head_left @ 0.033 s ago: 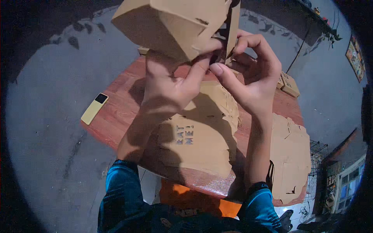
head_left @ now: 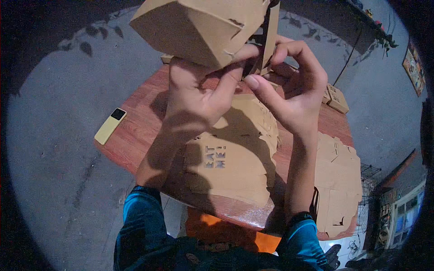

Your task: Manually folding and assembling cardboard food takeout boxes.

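Observation:
A brown cardboard box (head_left: 181,31), partly folded, is held up above the table at the top of the picture, its upper part cut off by the edge. My left hand (head_left: 199,92) grips its lower corner from below, with the thumb and a finger at the box's open side. At the right, my right hand (head_left: 300,77) pinches the edge of a narrow upright flap between thumb and fingers. The fingertips of both hands come close together at the bottom of that flap. Beneath the hands lies a stack of flat cardboard blanks (head_left: 235,180) with cut-out letters.
The reddish wooden table (head_left: 135,131) carries a yellow phone (head_left: 110,126) at its left edge. Another pile of flat cardboard blanks (head_left: 337,189) lies on the right. Small folded boxes (head_left: 337,98) stand at the far right. A wire rack (head_left: 370,180) is beside the table.
The narrow flap has shifted slightly at its lower end between my fingertips. Both hands and the box stay almost in place.

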A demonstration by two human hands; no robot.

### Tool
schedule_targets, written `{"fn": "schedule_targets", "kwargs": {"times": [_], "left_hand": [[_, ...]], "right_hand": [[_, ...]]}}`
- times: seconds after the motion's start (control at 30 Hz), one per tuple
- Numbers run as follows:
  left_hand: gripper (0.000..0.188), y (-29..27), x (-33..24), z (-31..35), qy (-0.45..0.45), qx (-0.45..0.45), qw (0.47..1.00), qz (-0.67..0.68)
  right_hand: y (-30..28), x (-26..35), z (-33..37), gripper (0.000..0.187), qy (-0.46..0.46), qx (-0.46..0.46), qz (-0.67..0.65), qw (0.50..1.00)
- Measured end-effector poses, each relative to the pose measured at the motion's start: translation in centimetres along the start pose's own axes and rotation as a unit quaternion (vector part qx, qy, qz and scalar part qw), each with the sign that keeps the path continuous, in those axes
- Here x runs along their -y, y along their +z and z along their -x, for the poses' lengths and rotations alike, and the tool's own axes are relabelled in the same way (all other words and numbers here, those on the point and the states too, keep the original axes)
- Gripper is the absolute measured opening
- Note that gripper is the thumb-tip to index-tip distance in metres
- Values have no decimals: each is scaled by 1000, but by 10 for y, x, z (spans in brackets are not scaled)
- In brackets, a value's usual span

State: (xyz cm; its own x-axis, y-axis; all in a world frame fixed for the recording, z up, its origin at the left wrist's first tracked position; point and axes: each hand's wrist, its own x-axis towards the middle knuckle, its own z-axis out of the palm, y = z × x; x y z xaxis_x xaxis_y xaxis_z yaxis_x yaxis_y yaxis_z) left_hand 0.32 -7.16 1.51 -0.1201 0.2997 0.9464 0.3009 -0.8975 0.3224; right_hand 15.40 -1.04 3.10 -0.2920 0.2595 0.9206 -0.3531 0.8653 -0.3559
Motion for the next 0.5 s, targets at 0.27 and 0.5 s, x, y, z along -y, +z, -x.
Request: {"fn": "schedule_targets", "kwargs": {"times": [0.27,0.5], "left_hand": [[20,-12,-3,-4,49,80,970,-225],[19,-11,0,-5,-58,57,997,9]], "right_hand": [[7,1,2,35,73,-4,-76,994],[2,2,2,35,75,10,-88,993]]}}
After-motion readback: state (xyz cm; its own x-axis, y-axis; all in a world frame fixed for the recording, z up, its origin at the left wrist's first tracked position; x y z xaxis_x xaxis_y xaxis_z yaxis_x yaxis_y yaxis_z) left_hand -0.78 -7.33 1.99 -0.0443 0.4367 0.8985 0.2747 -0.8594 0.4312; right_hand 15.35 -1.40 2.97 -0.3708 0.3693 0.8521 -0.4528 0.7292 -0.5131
